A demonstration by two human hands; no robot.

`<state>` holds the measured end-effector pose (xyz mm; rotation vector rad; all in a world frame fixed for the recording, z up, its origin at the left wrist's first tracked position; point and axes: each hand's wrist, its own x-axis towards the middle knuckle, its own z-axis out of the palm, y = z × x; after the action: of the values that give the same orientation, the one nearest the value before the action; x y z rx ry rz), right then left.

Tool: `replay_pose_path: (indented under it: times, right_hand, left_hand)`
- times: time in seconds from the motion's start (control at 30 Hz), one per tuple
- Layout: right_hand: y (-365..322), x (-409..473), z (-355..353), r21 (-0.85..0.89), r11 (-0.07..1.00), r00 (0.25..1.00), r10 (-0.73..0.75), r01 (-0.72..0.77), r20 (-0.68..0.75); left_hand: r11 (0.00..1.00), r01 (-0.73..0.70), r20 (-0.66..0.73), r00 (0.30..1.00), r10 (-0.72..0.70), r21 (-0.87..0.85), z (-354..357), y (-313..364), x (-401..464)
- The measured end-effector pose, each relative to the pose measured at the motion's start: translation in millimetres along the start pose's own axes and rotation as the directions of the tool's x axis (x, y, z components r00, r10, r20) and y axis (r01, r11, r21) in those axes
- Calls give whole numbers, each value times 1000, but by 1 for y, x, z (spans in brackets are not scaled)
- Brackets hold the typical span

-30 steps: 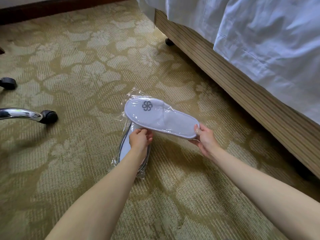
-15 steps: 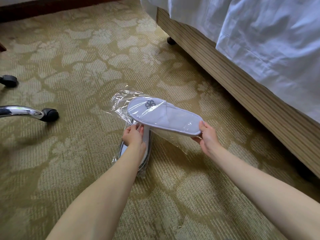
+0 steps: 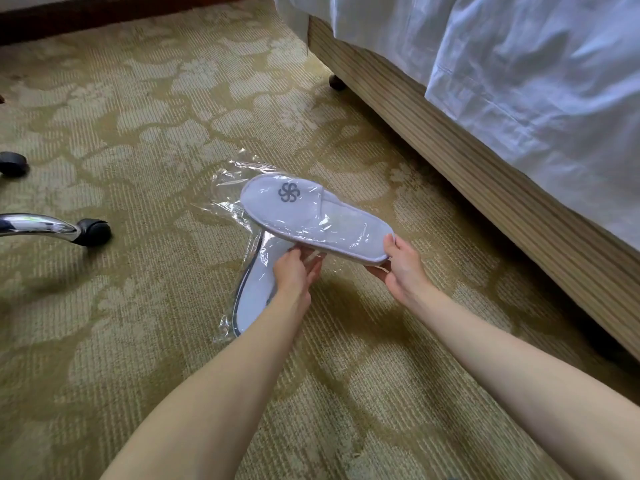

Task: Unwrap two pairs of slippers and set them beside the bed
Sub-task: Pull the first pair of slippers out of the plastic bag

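A white slipper pair with a grey flower logo, wrapped in clear plastic, hangs above the carpet. My right hand grips its heel end. At its underside near the middle, my left hand pinches the loose plastic. A second wrapped slipper pair with dark edging lies on the carpet beneath my left hand, partly hidden by it. Clear wrap sticks out past the held pair's toe.
The bed base runs diagonally along the right, with white bedding hanging over it. A chrome chair leg with a black caster is at the left, another caster beyond it. Patterned carpet covers the floor.
The held slipper pair has tilted flatter and shifted slightly right. My left hand has moved along its underside, and the plastic at the toe end has loosened and spread out.
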<state>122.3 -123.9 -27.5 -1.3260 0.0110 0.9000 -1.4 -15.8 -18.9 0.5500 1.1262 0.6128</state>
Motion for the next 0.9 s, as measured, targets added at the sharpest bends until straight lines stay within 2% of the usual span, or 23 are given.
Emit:
replay_pose_path:
  times: [0.2, 0.37, 0.6, 0.73, 0.9]
  right_hand:
    - [3, -2, 0, -63, 997, 992, 43, -35, 120]
    - [5, -2, -2, -51, 995, 989, 94, -89, 117]
    - [2, 0, -8, 36, 997, 995, 71, -74, 68]
    - [-3, 2, -18, -80, 997, 999, 20, -17, 44]
    - [-3, 6, -31, -213, 977, 1000, 1, 1, 10]
  left_hand:
    - [987, -49, -106, 994, 32, -156, -10, 8, 10]
    - [965, -13, -77, 997, -8, -264, -19, 15, 14]
    - [981, 14, -30, 999, -20, -195, -10, 23, 12]
    - [989, 26, -15, 999, -28, -149, -8, 26, 16]
    - [975, 14, -109, 993, -39, -224, -16, 19, 21]
